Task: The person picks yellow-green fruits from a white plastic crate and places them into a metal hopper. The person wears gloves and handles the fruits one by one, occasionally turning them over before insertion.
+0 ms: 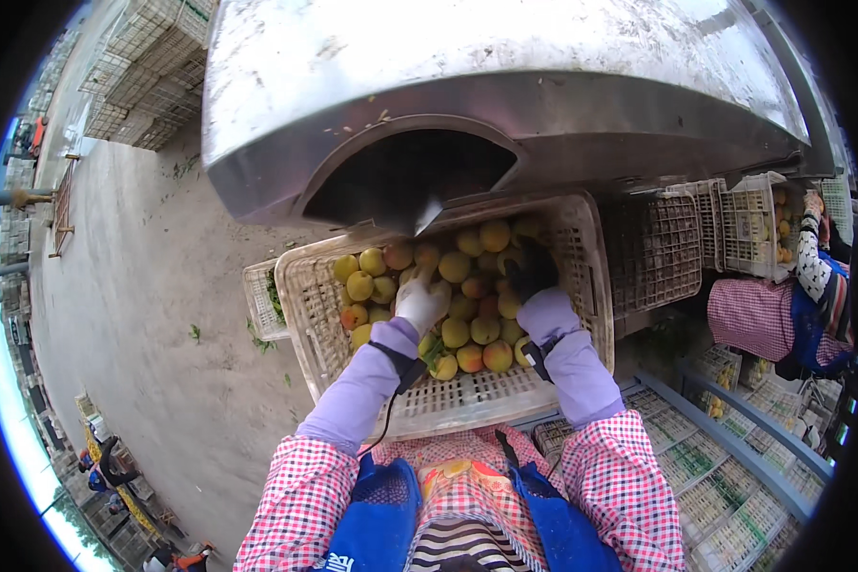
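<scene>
A pale plastic crate [305, 329] stands in front of me, holding many yellow-green peaches [484, 330] with red blush. My left hand [422, 302], in a white glove, lies over the peaches left of the middle with its fingers spread against them. On the right, my right hand [532, 271] wears a black glove and reaches in among the peaches near the far right corner. Its dark fingers look apart around a peach, though their tips are partly hidden. Both forearms have lilac sleeves with black wrist straps.
A metal machine housing [543, 124] with a dark opening [410, 176] overhangs the crate's far edge. More crates [653, 253] stand to the right, where another person in a checked garment [751, 315] works. A blue metal rail [734, 434] runs at lower right. Stacked crates [148, 76] stand far left.
</scene>
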A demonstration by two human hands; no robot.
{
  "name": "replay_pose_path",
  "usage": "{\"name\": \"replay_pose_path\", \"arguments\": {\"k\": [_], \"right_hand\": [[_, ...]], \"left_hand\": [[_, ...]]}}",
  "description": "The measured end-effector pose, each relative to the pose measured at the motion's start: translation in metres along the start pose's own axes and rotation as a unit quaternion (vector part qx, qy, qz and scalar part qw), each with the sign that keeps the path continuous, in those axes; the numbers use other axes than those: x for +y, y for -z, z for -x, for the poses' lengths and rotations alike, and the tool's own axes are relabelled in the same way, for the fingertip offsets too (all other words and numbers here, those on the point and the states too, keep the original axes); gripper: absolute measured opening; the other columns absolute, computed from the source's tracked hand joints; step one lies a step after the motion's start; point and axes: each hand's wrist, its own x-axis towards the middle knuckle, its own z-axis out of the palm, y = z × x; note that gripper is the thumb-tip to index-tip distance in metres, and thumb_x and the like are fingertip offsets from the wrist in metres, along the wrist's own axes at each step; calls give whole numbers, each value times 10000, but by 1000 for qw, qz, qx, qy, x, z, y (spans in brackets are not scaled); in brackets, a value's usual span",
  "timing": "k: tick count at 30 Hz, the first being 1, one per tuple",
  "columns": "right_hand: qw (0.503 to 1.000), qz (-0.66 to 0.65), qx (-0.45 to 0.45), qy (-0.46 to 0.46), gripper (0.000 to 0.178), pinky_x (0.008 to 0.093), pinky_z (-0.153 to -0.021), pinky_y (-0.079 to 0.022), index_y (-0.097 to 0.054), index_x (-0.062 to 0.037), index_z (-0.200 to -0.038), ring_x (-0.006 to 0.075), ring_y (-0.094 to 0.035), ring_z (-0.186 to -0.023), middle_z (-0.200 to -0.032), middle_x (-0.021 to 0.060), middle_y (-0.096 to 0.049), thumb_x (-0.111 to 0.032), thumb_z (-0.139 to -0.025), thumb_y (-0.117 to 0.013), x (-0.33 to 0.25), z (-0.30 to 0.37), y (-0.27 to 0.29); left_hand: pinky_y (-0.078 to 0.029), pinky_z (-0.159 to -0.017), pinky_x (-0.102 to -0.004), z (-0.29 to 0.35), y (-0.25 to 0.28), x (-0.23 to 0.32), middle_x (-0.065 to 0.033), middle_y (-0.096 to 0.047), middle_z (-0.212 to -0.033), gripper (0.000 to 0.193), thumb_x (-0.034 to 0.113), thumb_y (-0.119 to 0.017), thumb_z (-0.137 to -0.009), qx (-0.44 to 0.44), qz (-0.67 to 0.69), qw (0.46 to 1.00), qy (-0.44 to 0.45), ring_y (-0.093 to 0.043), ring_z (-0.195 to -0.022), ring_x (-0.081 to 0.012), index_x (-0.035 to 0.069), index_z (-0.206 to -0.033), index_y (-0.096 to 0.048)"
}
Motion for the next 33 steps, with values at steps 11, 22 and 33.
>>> {"name": "replay_pose_path", "arguments": {"k": [11,22,33], "right_hand": [[902,202,-380,-39,281,461,-834,-571,-806,-121,-983,316,-734,-975,-1072,165,-752,-227,-941,-549,-18,-31,-43],[910,-362,-180,-93,705,400,-1013,-516,-418,-14,-1495,255,-614,-1210,-1349,157,-607,-236,-905,-735,-31,24,19],[852,-476,-215,-27,828,398,-1068,-488,-469,-8,-1463,280,-587,-1261,-1380,168,-592,-262,-785,-872,-103,50,64]], "left_hand": [[-228,-1209,-539,-74,-80,-26,-207,-421,-1554,579,423,-539,-937,-190,-466,851,-150,-425,-1411,-366,125,-1433,-572],[-469,-1064,-435,-77,-107,-56,-237,-527,-1420,538,300,-606,-921,-150,-311,928,-138,-537,-1302,-376,86,-1410,-533],[-423,-1124,-367,92,106,70,-170,-584,-1393,594,405,-498,-1048,-226,541,808,-47,-561,-1289,-240,-31,-1450,-470]]}}
